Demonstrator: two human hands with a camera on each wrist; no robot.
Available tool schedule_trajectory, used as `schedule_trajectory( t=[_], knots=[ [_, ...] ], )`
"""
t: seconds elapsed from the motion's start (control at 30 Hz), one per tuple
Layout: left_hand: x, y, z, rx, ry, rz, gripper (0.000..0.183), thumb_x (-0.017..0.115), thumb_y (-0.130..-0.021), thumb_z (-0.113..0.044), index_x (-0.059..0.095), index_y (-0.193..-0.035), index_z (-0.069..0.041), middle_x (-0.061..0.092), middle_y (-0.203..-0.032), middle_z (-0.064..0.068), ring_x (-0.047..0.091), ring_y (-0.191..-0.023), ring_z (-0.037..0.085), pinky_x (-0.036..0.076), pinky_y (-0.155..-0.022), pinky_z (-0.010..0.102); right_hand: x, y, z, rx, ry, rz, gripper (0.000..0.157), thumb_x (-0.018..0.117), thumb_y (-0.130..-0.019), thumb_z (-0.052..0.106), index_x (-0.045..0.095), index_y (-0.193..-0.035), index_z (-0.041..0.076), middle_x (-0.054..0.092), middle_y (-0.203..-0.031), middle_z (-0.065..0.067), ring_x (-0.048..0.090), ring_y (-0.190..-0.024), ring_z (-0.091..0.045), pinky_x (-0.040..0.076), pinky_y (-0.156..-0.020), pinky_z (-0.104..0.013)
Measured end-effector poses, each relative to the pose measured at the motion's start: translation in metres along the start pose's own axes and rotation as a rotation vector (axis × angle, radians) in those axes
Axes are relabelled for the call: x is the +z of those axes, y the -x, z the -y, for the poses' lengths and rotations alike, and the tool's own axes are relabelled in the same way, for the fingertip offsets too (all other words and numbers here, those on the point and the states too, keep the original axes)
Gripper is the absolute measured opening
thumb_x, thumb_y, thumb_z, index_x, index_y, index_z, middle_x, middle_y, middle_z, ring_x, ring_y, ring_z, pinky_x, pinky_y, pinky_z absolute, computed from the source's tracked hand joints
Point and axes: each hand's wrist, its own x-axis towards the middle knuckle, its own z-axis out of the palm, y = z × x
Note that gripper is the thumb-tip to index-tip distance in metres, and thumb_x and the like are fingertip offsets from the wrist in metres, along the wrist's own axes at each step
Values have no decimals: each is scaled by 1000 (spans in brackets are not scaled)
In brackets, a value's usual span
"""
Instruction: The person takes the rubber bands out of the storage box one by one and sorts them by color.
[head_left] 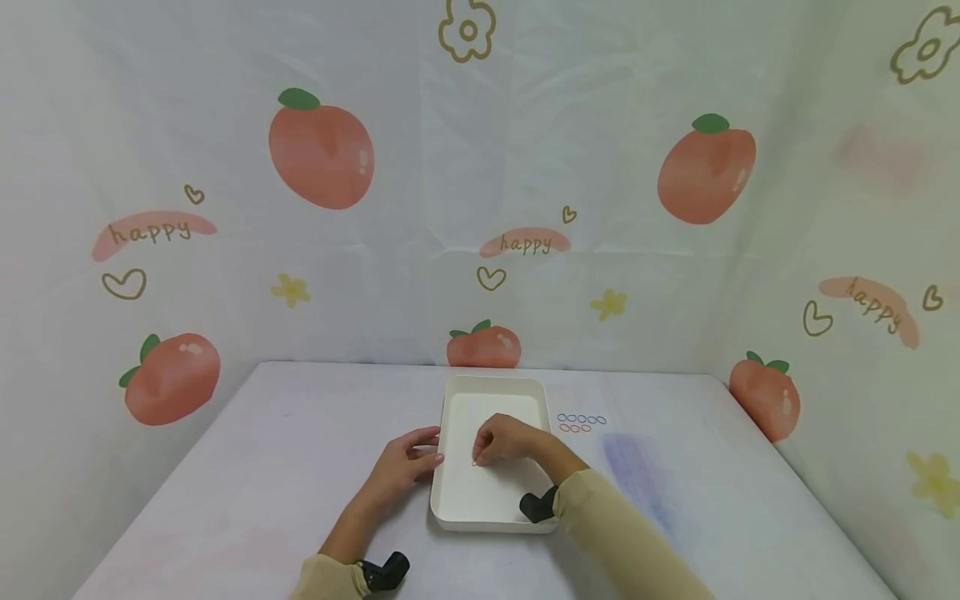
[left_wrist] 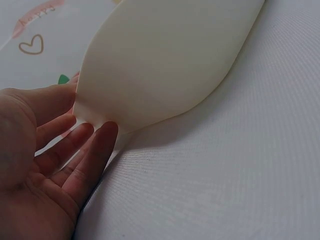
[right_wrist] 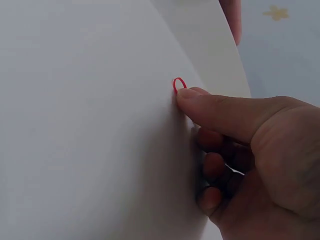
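A small thin red ring (right_wrist: pixel 175 86) is pinched between the thumb and forefinger of my right hand (head_left: pixel 504 439), low over the tray floor. My right hand's other fingers curl inward in the right wrist view. Beneath it stands a shallow white rectangular tray (head_left: pixel 498 502). At the tray's left side, my left hand (head_left: pixel 401 467) touches the outer wall with its fingertips, fingers loosely bent, as the left wrist view (left_wrist: pixel 75 165) also shows. Right of the tray, on the tabletop, lie a row of several blue rings (head_left: pixel 582 419) and a row of 3 red rings (head_left: pixel 575 428).
The white tabletop (head_left: pixel 300 425) carries a faint purple-blue patch (head_left: pixel 633 467) right of the tray. Behind and beside it hang white cloth walls (head_left: pixel 420 167) printed with fruit, hearts and flowers. A black wrist camera (head_left: pixel 386 572) sits on each forearm.
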Motion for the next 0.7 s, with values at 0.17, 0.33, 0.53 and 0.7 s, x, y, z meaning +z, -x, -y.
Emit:
schedule_trajectory(
  t=[0.17, 0.33, 0.53, 0.7],
  knots=[
    [1, -1, 1, 10, -4, -5, 52, 69, -90, -11, 51, -137, 2, 58, -126, 22, 65, -99, 28, 55, -77, 39, -4, 4, -1, 12, -51, -26, 8, 77, -82, 7, 72, -77, 10, 62, -69, 5, 51, -65, -9, 42, -59, -22],
    [1, -2, 2, 11, -17, -9, 52, 69, -90, -11, 51, -137, 2, 58, -126, 22, 66, -98, 27, 56, -76, 38, -10, 8, 1, -12, -93, -85, 7, 75, -84, 8, 72, -78, 8, 62, -70, 4, 51, -67, -10, 43, -61, -24],
    [1, 0, 1, 3, -19, -11, 52, 71, -89, -14, 53, -136, 0, 59, -125, 19, 66, -98, 26, 55, -76, 37, -19, 12, -3, -45, -131, -148, 5, 74, -85, 8, 71, -82, 7, 63, -73, 4, 52, -69, -11, 44, -64, -25],
    [0, -2, 3, -3, -35, -23, 52, 72, -87, -12, 55, -134, 0, 60, -123, 19, 66, -98, 26, 54, -73, 34, -30, 20, -6, -45, -143, -207, 4, 73, -86, 7, 70, -84, 5, 62, -76, 3, 52, -74, -12, 44, -66, -26]
  ],
)
